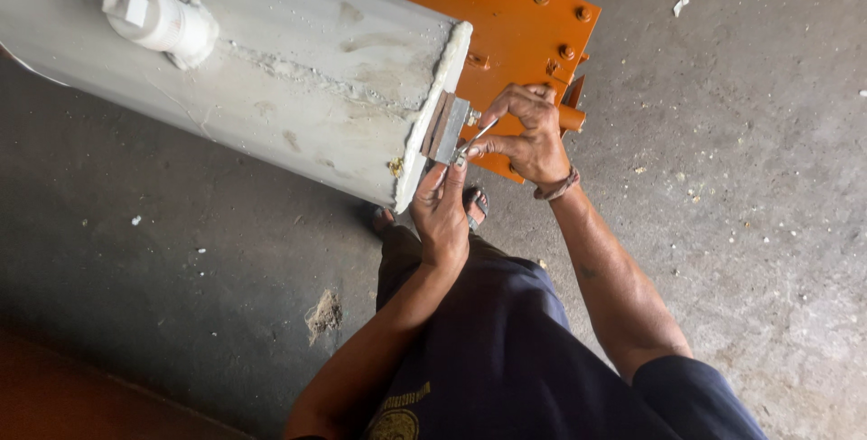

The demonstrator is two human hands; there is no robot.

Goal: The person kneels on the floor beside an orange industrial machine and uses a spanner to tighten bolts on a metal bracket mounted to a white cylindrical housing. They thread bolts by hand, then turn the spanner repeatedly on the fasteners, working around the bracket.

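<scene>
At the welded end of the pale grey metal tank (271,70), a small rusty steel lug (446,128) is steadied by the left hand (442,214) while a thin metal tool (474,139) is pinched in the right hand (533,137) against it.

A small grey metal plate (449,129) stands on edge against the end face of a large grey-white tank (298,70), just beside its rough white rim, with a brown backing piece behind it. A thin bright wrench (476,141) slants from the plate's lower corner up toward a bolt (472,118) at the plate's edge.
</scene>
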